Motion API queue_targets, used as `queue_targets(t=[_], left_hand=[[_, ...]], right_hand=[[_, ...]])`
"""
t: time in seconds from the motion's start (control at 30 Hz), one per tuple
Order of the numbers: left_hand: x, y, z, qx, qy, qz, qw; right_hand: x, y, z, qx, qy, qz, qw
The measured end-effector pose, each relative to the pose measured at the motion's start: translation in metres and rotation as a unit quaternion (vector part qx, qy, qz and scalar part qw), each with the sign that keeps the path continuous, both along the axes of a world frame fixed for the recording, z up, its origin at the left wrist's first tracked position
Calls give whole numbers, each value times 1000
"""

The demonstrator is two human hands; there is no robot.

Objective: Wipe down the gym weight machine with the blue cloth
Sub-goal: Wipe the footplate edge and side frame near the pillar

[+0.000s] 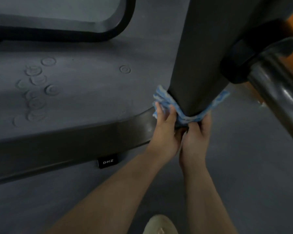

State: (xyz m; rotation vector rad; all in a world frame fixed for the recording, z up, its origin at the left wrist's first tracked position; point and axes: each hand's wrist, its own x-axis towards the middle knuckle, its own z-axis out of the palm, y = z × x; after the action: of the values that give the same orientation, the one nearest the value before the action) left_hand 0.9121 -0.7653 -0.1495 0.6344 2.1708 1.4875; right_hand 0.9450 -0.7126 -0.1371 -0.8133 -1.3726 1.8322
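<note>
Fingers [172,109] of both hands pinched the blue woven cloth [184,118], looped around the dark upright post [198,65] at 12 o'clock, evidently for all-round wiping.

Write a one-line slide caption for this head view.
Both hands, left hand and right hand, hold a blue cloth looped around the base of the machine's dark upright post.

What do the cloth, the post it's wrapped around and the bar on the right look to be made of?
Cloth: soft woven or terry fabric, blue with paler patches; it bunches and folds around the post.
Post: probably painted metal, dark and matte, with an even, dull surface.
Bar: likely polished steel; bright streaks of reflected light run along it.
</note>
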Motion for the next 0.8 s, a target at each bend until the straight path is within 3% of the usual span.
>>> queue_targets(t=[0.2, 0.3, 0.43, 0.5, 0.6, 0.63, 0.73, 0.8], left_hand=[[-4, -4, -35, -162, 17, -45, 986], [-2, -12, -35, -164, -12, -46, 985], [-5, -10, -16, -82, -5, -62, 995], [-2, -13, 1, 33, -45, -83, 995], [-3, -17, 23, 204, -118, -30, 971], [-3, -19, 32, 226, -122, -30, 966], [-6, -27, 54, 207, -8, 2, 978], [-9, -27, 63, 212, -5, 5, 977]], right_hand=[[-3, 6, -40, -72, -114, 52, 990], [-3, 1, -35, -50, -135, 45, 989], [1, -5, -9, 41, -115, 15, 992], [1, -8, 6, 89, -103, 6, 991], [0, -19, 26, 160, -66, -11, 985], [0, -23, 31, 177, -52, -26, 982], [-4, -31, 46, 236, -6, -83, 968], [-8, -33, 55, 261, 26, -98, 960]])
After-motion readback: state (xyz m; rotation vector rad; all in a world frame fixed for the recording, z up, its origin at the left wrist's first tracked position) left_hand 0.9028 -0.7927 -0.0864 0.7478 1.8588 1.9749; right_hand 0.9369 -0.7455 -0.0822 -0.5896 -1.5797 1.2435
